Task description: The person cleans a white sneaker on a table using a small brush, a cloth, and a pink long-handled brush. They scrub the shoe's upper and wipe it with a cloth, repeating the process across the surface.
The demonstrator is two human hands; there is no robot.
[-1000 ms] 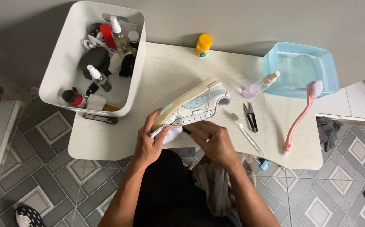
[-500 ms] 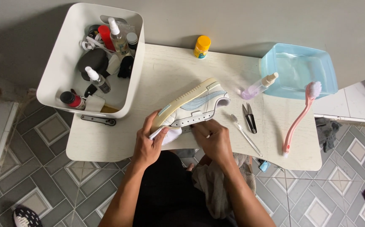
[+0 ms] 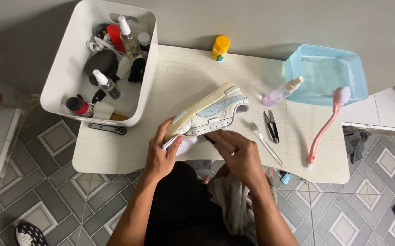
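Note:
A white sneaker (image 3: 211, 111) with pale blue side stripes and a cream sole lies on its side over the near edge of a white table (image 3: 183, 73). My left hand (image 3: 161, 152) grips its toe end. My right hand (image 3: 236, 152) is closed on a small dark brush whose bristles press against the shoe's lace area. A grey cloth (image 3: 229, 200) lies on my lap beneath the right arm.
A white bin (image 3: 56, 77) of bottles and supplies stands at the table's left. A yellow-capped bottle (image 3: 219, 48), a clear spray bottle (image 3: 281, 92), a blue basin (image 3: 327, 73), black snips (image 3: 271, 125), a toothbrush (image 3: 265, 143) and a pink long-handled brush (image 3: 326, 125) lie on the right.
The shoe has stayed in my left hand. My right hand has shifted slightly along the shoe's lace side.

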